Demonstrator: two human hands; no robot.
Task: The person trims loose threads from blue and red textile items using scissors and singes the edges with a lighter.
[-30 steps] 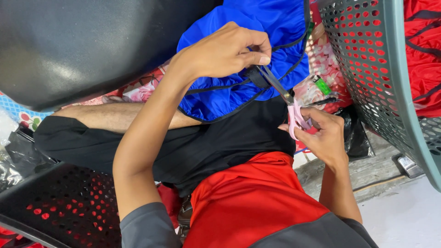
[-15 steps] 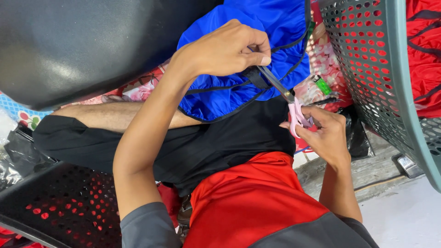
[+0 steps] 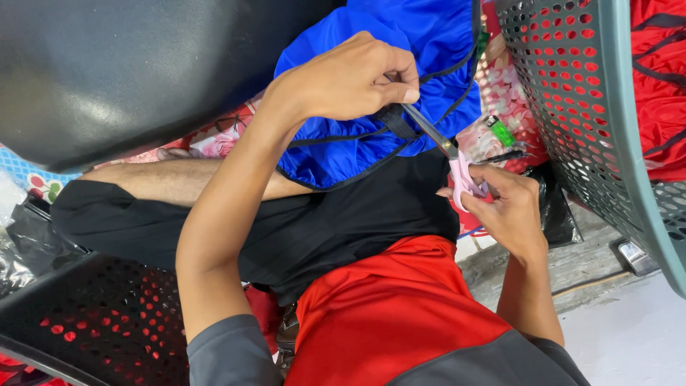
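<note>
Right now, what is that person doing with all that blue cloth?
A person sits with blue cloth on their lap. Their left hand pinches a black strip on its edge. Their right hand holds pink-handled scissors, with the blades pointing up at that strip. A grey basket with red cloth inside stands to the right, and a small green lighter lies beside it.
</note>
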